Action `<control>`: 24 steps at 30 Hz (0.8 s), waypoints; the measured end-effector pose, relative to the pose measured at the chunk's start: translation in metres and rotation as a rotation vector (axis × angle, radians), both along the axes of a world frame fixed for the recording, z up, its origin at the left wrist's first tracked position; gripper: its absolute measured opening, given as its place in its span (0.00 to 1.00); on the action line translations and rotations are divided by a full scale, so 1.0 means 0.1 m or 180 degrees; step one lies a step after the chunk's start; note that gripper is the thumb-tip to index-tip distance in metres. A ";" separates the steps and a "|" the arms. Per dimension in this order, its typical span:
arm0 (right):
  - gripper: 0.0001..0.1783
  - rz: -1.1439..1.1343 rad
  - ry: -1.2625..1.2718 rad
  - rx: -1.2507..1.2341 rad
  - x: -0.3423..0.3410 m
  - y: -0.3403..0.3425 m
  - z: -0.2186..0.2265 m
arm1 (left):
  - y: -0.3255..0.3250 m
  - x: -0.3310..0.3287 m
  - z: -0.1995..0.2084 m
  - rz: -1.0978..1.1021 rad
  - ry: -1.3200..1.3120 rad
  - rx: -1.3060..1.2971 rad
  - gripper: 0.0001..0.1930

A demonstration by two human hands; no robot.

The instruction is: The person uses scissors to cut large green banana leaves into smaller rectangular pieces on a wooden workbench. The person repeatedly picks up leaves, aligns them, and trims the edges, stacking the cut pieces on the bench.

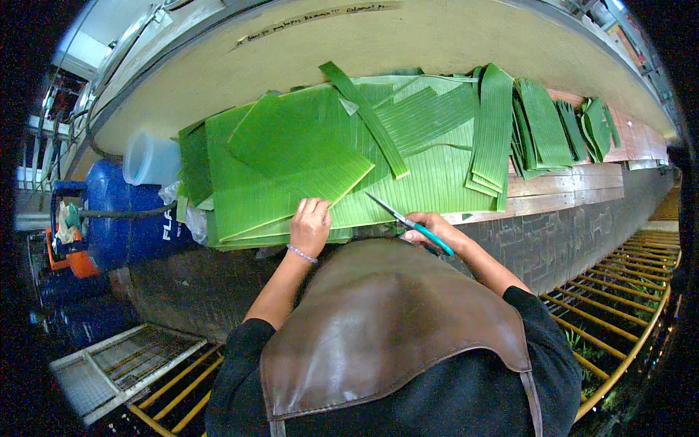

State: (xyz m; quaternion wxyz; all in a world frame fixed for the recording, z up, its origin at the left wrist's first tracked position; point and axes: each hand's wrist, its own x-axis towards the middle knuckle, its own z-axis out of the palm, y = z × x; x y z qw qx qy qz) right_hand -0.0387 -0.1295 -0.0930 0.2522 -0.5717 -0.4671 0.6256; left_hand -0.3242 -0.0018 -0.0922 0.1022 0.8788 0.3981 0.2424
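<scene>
My left hand [311, 224], a beaded bracelet at its wrist, pinches the near edge of a large green banana leaf piece [291, 149]. That piece lies on top of a wide pile of leaves. In my right hand [435, 229] is a pair of scissors [439, 242] with teal handles. Their blades point up and left, to just right of the leaf's corner, and look closed or nearly so. A long narrow leaf strip [370, 125] lies slanted across the pile. To its right is a stack of cut leaf strips [492, 124].
Folded leaf bundles [542, 127] line the wooden bench [568, 186] to the right. At the left stand a blue drum [124, 218] and a translucent plastic tub [149, 159]. A pale wall [408, 40] rises behind the leaves. Yellow metal railings [619, 313] are at the lower right.
</scene>
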 end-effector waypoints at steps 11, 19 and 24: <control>0.38 0.0687 -0.0207 0.0320 -0.34 0.28 -0.04 | -0.07 0.10 -0.02 -0.0194 -0.0291 0.0032 0.08; 0.37 0.0617 -0.0354 0.0442 -0.39 0.27 -0.08 | -0.14 0.08 -0.05 -0.0328 -0.0310 0.0004 0.07; 0.36 0.0533 -0.0330 0.0406 -0.41 0.22 -0.03 | -0.15 0.09 -0.05 -0.0322 -0.0354 -0.0028 0.07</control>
